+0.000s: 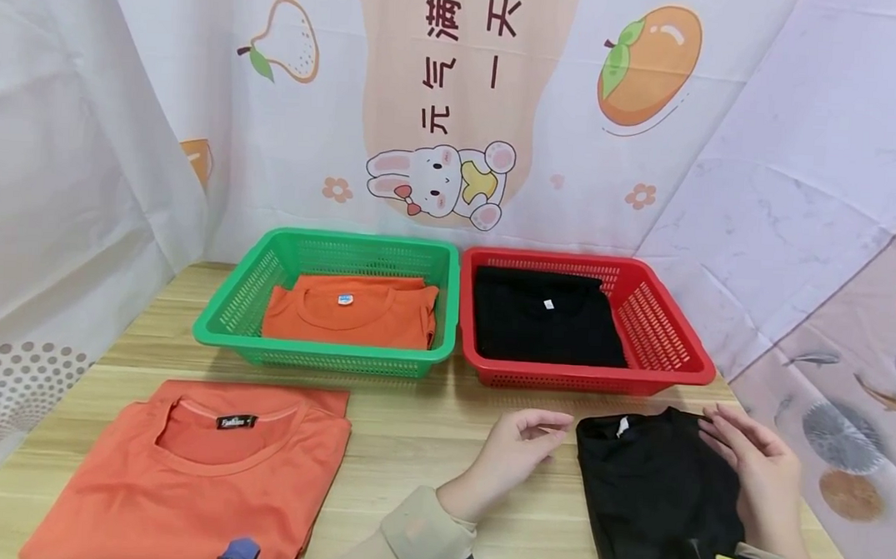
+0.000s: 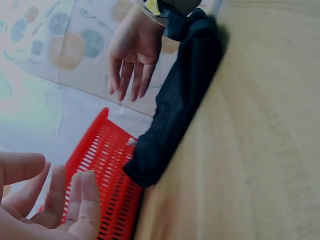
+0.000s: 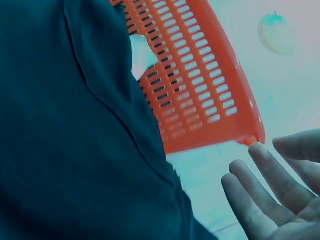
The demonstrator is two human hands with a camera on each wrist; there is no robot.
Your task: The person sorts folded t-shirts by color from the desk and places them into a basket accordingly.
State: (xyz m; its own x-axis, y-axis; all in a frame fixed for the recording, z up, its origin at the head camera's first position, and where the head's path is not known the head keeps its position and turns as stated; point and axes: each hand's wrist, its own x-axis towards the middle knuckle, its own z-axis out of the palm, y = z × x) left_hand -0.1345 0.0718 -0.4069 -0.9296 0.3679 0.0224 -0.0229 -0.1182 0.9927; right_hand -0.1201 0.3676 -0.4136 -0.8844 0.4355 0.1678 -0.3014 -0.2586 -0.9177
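Observation:
A folded black T-shirt (image 1: pixel 656 497) with a white neck tag lies on the table at the right, in front of the red basket (image 1: pixel 586 374). Just left of its collar is my left hand (image 1: pixel 511 457), fingers loosely bent with nothing in them. My right hand (image 1: pixel 762 472) hovers by the shirt's right edge, its fingers relaxed and holding nothing. In the right wrist view, the right fingers (image 3: pixel 270 190) stand apart from the black cloth. The left wrist view has the left hand (image 2: pixel 55 205) clear of the shirt (image 2: pixel 175 105).
An orange T-shirt (image 1: pixel 206 477) lies folded at the table's left. Behind it stands a green basket (image 1: pixel 325 353) with a folded orange shirt (image 1: pixel 356 313) inside. The red basket holds a folded black shirt (image 1: pixel 544 325). A printed curtain (image 1: pixel 295 164) hangs behind the baskets.

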